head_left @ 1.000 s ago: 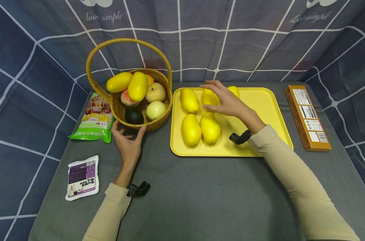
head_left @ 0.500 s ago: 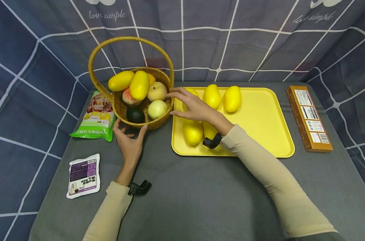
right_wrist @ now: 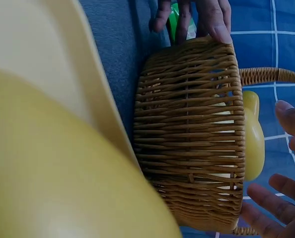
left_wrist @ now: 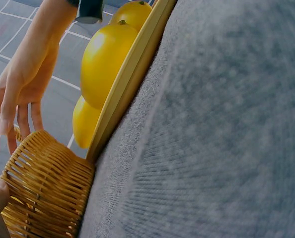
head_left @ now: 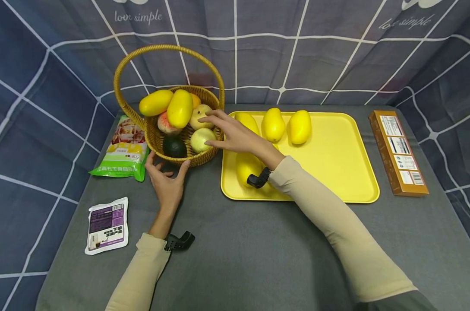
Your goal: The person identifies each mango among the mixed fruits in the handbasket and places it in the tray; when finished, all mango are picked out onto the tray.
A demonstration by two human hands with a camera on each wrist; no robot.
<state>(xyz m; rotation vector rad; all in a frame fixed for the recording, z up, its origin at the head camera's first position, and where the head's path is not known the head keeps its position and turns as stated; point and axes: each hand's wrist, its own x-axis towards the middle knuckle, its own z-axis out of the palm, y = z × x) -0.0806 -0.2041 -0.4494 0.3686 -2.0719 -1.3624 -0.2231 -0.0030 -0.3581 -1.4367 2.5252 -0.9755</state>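
A wicker basket [head_left: 200, 160] with a tall hoop handle holds two yellow mangoes [head_left: 180, 109], a peach [head_left: 167, 124], an avocado [head_left: 174, 147] and pale round fruits. My left hand [head_left: 165, 185] holds the basket's front side, its thumb at the rim and its fingers against the wicker. Over the basket's right rim is my right hand [head_left: 236, 134], fingers spread and nothing between them. Its fingertips overlap a pale green round fruit [head_left: 202, 140] in the head view. Several mangoes [head_left: 300, 127] lie on the yellow tray [head_left: 332, 172]; my right forearm partly hides the front ones.
Left of the basket lies a green food bag [head_left: 122, 153], with a white and purple pouch [head_left: 107, 225] nearer me. A brown box [head_left: 398, 153] lies right of the tray. A checked curtain [head_left: 258, 60] hangs behind the table.
My right hand has moved left from above the mangoes on the tray to the basket's right rim, uncovering the back mangoes. My left hand has stayed at the basket.
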